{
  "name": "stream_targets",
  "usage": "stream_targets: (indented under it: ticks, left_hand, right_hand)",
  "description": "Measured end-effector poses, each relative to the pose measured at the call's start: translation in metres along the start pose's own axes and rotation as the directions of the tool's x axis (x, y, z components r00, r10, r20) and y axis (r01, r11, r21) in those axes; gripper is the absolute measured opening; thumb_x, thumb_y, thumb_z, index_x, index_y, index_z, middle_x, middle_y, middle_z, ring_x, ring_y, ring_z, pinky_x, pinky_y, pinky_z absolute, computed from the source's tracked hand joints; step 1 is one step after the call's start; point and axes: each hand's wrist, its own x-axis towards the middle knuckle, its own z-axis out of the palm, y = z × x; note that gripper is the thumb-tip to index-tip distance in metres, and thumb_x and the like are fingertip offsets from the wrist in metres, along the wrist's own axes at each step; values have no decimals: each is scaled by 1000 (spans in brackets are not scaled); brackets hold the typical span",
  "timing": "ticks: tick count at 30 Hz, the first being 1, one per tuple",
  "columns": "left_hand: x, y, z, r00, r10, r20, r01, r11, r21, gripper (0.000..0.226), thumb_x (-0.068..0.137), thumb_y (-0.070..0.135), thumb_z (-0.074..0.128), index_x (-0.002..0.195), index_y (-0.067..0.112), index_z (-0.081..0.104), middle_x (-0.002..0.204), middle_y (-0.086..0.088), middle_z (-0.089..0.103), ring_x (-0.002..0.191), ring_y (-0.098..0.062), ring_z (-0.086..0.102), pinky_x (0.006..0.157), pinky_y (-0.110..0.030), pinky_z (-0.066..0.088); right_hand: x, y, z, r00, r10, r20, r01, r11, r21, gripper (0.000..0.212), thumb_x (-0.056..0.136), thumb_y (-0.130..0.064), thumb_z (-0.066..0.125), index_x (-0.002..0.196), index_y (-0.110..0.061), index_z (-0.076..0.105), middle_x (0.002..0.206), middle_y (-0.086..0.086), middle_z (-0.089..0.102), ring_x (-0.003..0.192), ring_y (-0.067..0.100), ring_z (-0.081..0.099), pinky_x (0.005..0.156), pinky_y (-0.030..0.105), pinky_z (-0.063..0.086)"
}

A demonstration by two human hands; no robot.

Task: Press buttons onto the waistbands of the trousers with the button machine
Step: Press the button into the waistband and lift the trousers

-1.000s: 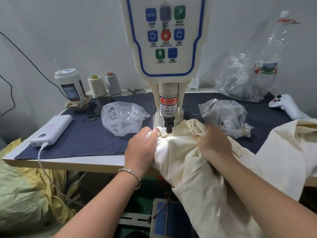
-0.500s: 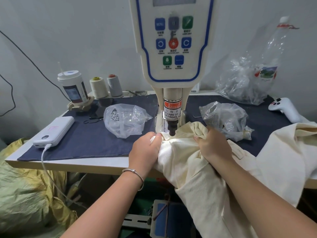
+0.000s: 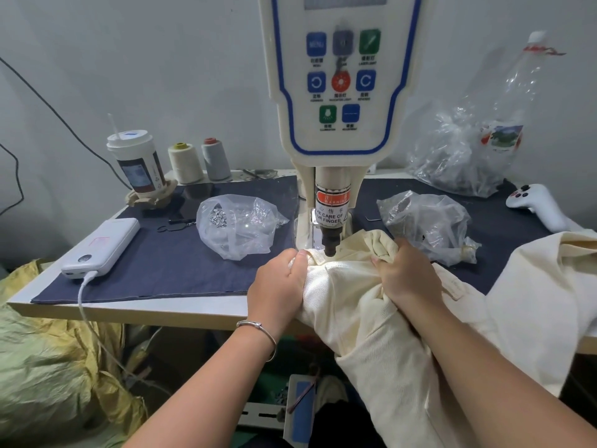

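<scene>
From where I watch, little has moved over the last second: my left hand [image 3: 277, 282] and right hand [image 3: 408, 273] have stayed bunched on the cream trousers [image 3: 371, 318] at centre frame, while the view has tipped down slightly. The left grip pinches the waistband edge just left of the black punch tip [image 3: 331, 245] of the button machine [image 3: 336, 92]; the right grip clutches folded cloth just right of it. The lit fabric sits directly under the punch, so I judge the placement settled and the press due next. Left of centre on the counter [image 3: 181, 313], a clear bag [image 3: 239, 226] holds small silvery pieces. Right of centre, a second bag [image 3: 426, 226] has contents I cannot make out.
</scene>
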Motion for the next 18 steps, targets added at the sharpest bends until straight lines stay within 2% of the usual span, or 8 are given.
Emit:
stream_targets:
  ticks: [7,11,14,18]
  left_hand:
    - [1,2,-1,999,-17,45,14,998,59,37,103,40,32,80,20,51,76,3,58,78,-21,56,68,-39,45]
    - [-1,3,-1,999,-3,41,0,997,79,34,104,38,29,81,23,49,75,9,55,79,-20,55,67,-35,40]
    - [-1,2,-1,999,-7,45,4,997,71,33,104,38,28,80,27,47,75,9,55,81,-21,56,70,-37,45]
    - [-1,3,0,999,-8,41,5,998,56,34,104,38,28,77,27,45,74,9,55,80,-21,56,71,-38,47]
  right_hand:
    - [0,0,0,1000,10,0,-10,1000,13,24,91,-34,59,97,-12,53,96,7,63,94,31,60,76,38,44]
    - [0,1,0,1000,14,-3,-14,1000,18,25,91,-34,59,99,-12,53,95,6,62,94,30,59,76,37,43]
    - [-1,1,0,1000,7,-9,-7,999,36,21,91,-32,60,92,-14,49,85,1,55,92,30,59,73,35,41]
    - [-1,2,0,1000,6,-19,-5,998,57,20,90,-28,61,90,-15,46,83,1,52,93,32,58,72,34,38]
